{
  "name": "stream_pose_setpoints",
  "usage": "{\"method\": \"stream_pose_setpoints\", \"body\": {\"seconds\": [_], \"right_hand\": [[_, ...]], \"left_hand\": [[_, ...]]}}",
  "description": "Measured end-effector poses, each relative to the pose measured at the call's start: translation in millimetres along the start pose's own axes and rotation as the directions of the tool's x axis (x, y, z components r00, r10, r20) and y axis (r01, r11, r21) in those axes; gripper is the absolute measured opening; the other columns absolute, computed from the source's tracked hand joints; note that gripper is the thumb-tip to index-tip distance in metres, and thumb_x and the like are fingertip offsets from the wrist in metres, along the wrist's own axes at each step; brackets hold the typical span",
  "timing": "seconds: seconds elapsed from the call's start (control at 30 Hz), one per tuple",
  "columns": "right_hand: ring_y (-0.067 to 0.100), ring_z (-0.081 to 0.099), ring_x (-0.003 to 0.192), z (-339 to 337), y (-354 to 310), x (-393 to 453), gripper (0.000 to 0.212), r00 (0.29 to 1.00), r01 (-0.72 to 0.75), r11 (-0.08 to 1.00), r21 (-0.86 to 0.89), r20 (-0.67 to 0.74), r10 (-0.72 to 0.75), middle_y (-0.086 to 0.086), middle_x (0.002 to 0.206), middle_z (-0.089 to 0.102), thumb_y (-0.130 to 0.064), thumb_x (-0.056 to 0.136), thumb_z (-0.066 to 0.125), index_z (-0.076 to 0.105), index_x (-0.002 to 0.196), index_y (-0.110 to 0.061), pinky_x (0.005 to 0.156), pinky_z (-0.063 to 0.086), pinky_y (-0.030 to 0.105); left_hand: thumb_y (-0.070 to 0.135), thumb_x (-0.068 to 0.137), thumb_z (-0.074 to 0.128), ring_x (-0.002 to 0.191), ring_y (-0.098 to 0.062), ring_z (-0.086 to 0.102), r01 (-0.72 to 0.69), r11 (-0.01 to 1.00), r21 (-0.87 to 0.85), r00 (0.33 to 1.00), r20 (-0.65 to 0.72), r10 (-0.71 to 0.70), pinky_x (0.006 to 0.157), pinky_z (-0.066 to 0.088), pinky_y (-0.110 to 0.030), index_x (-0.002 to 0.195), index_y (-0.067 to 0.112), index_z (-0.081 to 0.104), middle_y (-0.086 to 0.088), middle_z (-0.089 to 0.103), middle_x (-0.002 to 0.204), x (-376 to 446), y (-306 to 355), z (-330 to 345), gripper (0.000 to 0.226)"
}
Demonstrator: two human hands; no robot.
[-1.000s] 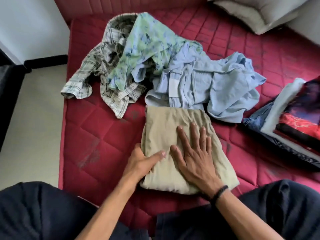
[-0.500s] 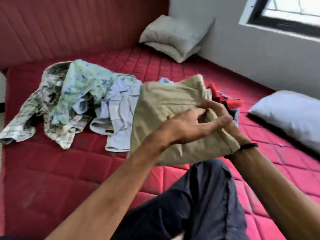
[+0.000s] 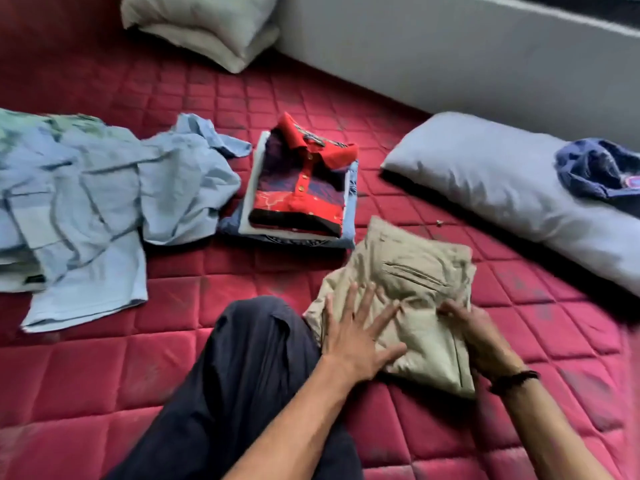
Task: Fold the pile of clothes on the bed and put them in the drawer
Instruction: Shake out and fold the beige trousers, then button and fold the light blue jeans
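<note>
Folded khaki trousers (image 3: 412, 271) lie on the red mattress (image 3: 104, 368), just right of a folded stack topped by a red and navy polo shirt (image 3: 301, 188). My left hand (image 3: 353, 334) lies flat on the trousers' near left part, fingers spread. My right hand (image 3: 471, 327) rests on their right side; its fingertips bunch the cloth, and the blur hides how firmly. A loose pile of unfolded light blue shirts (image 3: 104, 199) lies at the left, with a green patterned one under it at the far left.
A blue-grey pillow (image 3: 502, 181) lies at the right with a crumpled dark blue garment (image 3: 595, 168) on it. Two stacked beige pillows (image 3: 207, 26) sit at the back by the grey wall. My knee in dark trousers (image 3: 249, 368) is in front.
I lifted the folded khaki trousers from in front of me, carried them right, and set them on the mattress beside the folded stack. The view swung to the right.
</note>
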State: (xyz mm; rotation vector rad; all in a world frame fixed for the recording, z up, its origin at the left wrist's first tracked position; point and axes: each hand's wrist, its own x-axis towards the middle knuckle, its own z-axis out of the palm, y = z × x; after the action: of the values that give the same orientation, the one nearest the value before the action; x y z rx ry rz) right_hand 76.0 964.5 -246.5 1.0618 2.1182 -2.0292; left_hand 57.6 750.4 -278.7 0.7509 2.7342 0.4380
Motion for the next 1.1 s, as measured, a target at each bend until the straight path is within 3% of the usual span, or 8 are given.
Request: {"method": "stream_pose_setpoints", "body": {"seconds": [0.1, 0.2, 0.4, 0.5, 0.57, 0.73, 0.97, 1.1], "right_hand": [[0.042, 0.054, 0.126, -9, 0, 2, 0.055, 0.769, 0.260, 0.605, -0.753, -0.218, -0.601, 0.024, 0.139, 0.052, -0.022, 0.088, 0.069, 0.050, 0.139, -0.012, 0.097, 0.045, 0.047], [0.036, 0.023, 0.151, 29, 11, -13, 0.068, 0.590, 0.465, 0.194, -0.864, 0.139, -0.795, 0.011, 0.167, 0.020, -0.045, 0.096, 0.049, 0.030, 0.159, -0.030, 0.120, 0.023, 0.055], [0.032, -0.015, 0.157, 67, 28, 8, 0.067, 0.862, 0.312, 0.098, -0.945, 0.238, -0.448, -0.004, 0.171, -0.013, -0.063, 0.101, 0.034, 0.001, 0.157, -0.050, 0.122, 0.000, 0.065], [0.038, -0.004, 0.157, 70, 16, -7, 0.071, 0.906, 0.234, 0.081, -0.969, 0.187, -0.380, 0.002, 0.172, -0.006, -0.061, 0.101, 0.037, 0.004, 0.161, -0.043, 0.122, 0.009, 0.065], [0.043, 0.027, 0.149, 83, 0, -20, 0.059, 0.850, 0.340, 0.132, -0.931, 0.244, -0.467, 0.013, 0.167, 0.024, -0.049, 0.102, 0.047, 0.040, 0.156, -0.026, 0.114, 0.028, 0.066], [0.026, 0.061, 0.118, 215, -55, -60, 0.027, 0.454, 0.858, 0.241, -0.454, 0.449, -0.769, 0.007, 0.124, 0.066, -0.030, 0.100, 0.059, 0.074, 0.116, -0.014, 0.103, 0.048, 0.044], [0.027, 0.061, 0.113, 423, -86, -72, 0.064, 0.447, 0.894, 0.202, -0.400, 0.774, -0.447, 0.009, 0.131, 0.059, -0.030, 0.082, 0.082, 0.058, 0.139, -0.015, 0.101, 0.048, 0.038], [0.036, 0.047, 0.121, 505, -78, -61, 0.061, 0.365, 0.917, 0.009, -0.398, 0.832, -0.417, 0.011, 0.131, 0.050, -0.035, 0.084, 0.079, 0.057, 0.137, -0.013, 0.103, 0.042, 0.042]], "left_hand": [[0.084, 0.087, 0.036, 0.149, -0.020, -0.038, 0.002, 0.999, -0.050, 1.000, 0.004, -0.002, 0.107, -0.035, -0.059, 0.157, 0.056, -0.004, 0.008, -0.030, 0.166, 13, -8, 15, 0.085], [0.085, 0.082, 0.026, 0.151, -0.019, -0.034, 0.045, 0.999, -0.008, 0.997, -0.070, -0.045, 0.114, -0.028, -0.060, 0.159, 0.046, -0.013, 0.007, -0.030, 0.166, 20, -5, 19, 0.095], [0.069, 0.082, 0.066, 0.155, -0.020, -0.025, 0.090, 0.995, 0.052, 0.985, 0.142, -0.096, 0.122, -0.014, -0.062, 0.162, 0.015, -0.014, -0.001, -0.025, 0.168, 27, -7, -13, 0.125], [0.062, 0.082, 0.074, 0.156, -0.025, 0.019, -0.081, 0.990, -0.115, 0.958, 0.263, 0.109, 0.126, 0.018, -0.050, 0.159, 0.013, 0.033, -0.013, 0.024, 0.168, 22, -17, -65, 0.100], [0.049, 0.087, 0.076, 0.125, -0.027, 0.059, -0.168, 0.947, -0.276, 0.972, 0.114, 0.205, 0.106, 0.047, -0.039, 0.128, 0.020, 0.069, -0.011, 0.069, 0.128, 11, -32, -99, 0.051], [0.045, 0.090, 0.072, 0.096, -0.015, 0.074, 0.016, 0.921, -0.390, 0.921, -0.353, -0.166, 0.087, 0.058, -0.036, 0.110, 0.027, 0.076, 0.003, 0.079, 0.101, -51, -153, -161, 0.028], [0.065, 0.080, 0.072, 0.149, -0.020, 0.030, 0.662, 0.730, -0.172, 0.708, -0.178, -0.684, 0.118, 0.032, -0.040, 0.148, 0.034, 0.045, 0.005, 0.034, 0.160, -171, -357, -136, 0.079], [0.065, 0.081, 0.071, 0.124, -0.016, 0.049, 0.433, 0.833, -0.345, 0.586, -0.594, -0.551, 0.104, 0.047, -0.038, 0.141, 0.034, 0.049, 0.009, 0.043, 0.134, -208, -395, -107, 0.072]]}}
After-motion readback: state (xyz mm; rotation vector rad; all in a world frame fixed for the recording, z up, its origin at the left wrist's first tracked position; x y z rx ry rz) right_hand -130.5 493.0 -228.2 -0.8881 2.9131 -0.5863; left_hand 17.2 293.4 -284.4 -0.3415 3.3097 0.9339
